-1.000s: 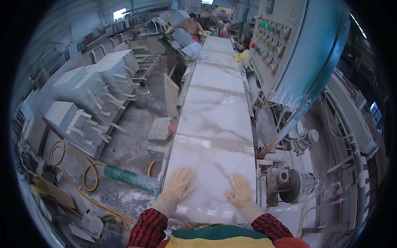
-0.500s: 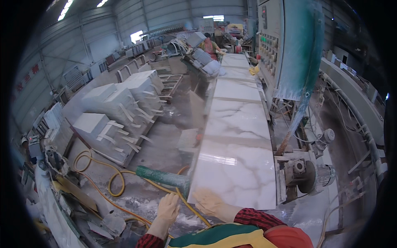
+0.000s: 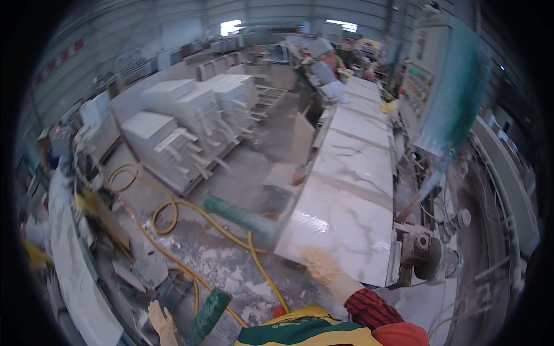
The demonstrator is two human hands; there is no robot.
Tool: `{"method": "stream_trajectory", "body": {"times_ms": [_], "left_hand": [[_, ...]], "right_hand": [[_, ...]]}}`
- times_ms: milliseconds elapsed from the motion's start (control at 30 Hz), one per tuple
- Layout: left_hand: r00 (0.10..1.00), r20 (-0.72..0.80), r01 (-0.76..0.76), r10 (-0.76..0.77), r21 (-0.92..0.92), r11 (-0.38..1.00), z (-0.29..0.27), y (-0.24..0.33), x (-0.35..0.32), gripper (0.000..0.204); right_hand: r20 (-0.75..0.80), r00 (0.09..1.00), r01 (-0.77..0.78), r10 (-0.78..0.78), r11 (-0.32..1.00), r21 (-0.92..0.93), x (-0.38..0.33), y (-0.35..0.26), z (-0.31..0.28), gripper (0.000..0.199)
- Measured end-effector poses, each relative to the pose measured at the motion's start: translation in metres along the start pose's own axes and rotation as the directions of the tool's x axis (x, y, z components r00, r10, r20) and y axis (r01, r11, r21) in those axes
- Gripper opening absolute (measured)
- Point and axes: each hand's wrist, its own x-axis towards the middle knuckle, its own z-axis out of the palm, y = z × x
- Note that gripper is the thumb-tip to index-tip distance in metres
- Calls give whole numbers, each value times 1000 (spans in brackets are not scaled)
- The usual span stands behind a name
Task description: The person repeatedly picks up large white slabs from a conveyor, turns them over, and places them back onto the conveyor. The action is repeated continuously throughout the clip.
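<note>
A glossy white slab with grey veins [image 3: 329, 225] lies at the near end of a line of similar slabs [image 3: 355, 164]. Over its near left corner my right hand [image 3: 322, 266] rests or hovers, fingers stretched forward and holding nothing; firm contact is hard to make out. Low at the left, my left hand [image 3: 162, 320] hangs open, fingers apart, beside a short green roller [image 3: 209, 314]. A longer green roller [image 3: 239, 221] reaches toward the slab line's left side.
Yellow hose [image 3: 199, 209] loops over the dusty floor. Strapped stacks of pale slabs [image 3: 156, 135] stand to the left. A motor [image 3: 427, 245] and a control cabinet [image 3: 427, 81] line the right side. Upright slabs [image 3: 75, 254] lean at far left. Another person [image 3: 332, 60] works at the far end.
The view has turned left. My left hand has moved away left and down, its fingers now spread. My right hand lies slightly further over the slab. The short green roller has come into view.
</note>
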Motion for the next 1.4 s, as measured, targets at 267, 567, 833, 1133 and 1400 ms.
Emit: {"method": "stream_trajectory", "body": {"times_ms": [267, 567, 833, 1133, 1400], "left_hand": [[955, -235, 186, -180, 2, 983, -47, -1, -107, 57], [888, -28, 460, -459, 87, 884, -181, 71, -214, 41], [787, 156, 554, -597, 250, 794, -240, 60, -399, 44], [639, 160, 755, -753, 57, 653, -292, 85, -458, 35], [533, 173, 844, -828, -173, 507, -239, 11, -550, 43]], "right_hand": [[-140, 990, 9, -15, 999, -44, -132, 54, -64, 51], [-150, 970, 150, -191, 957, -249, -265, 149, -85, 59], [-374, 910, 105, -178, 973, -207, -288, 101, -67, 51], [-344, 877, 282, -336, 939, -198, -272, 47, -19, 43], [-274, 849, 458, -452, 888, -47, -222, -53, 47, 43]]}}
